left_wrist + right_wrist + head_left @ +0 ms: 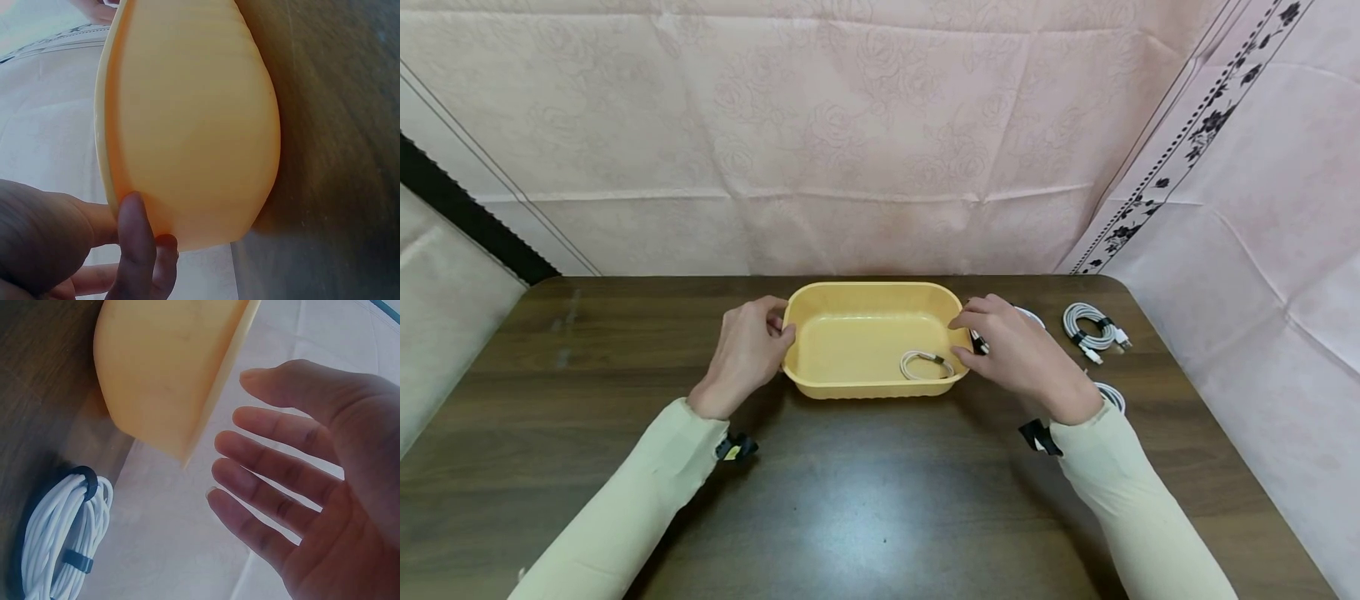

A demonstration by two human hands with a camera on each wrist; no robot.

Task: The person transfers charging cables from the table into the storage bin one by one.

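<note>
- The fingers of my left hand pinch the rim of the yellow tray at its left end.
- The fingers of my right hand are let go: outstretched and slightly fanned, holding nothing, just beside the tray's right end.
- The tray sits on the desk between my hands, upright, a shallow rounded oblong with a thin rim, smooth plain walls and a slightly glossy floor.
- Inside the tray, in its near right corner, lies a thin white cable, looped into a ring with a dark tie.
- My forearms come in from the tray's near side, slanting inward, in pale sleeves, with a small dark device at each wrist.
- Right of the tray rests a thick coiled cable with black straps; another coil is partly hidden by my right wrist.
- The desk is dark brown, wood-grained, with a pale glare on the near side of the tray.
- Beyond the tray hangs pale pinkish rose-patterned cloth, with a black floral band to the tray's far right.
</note>
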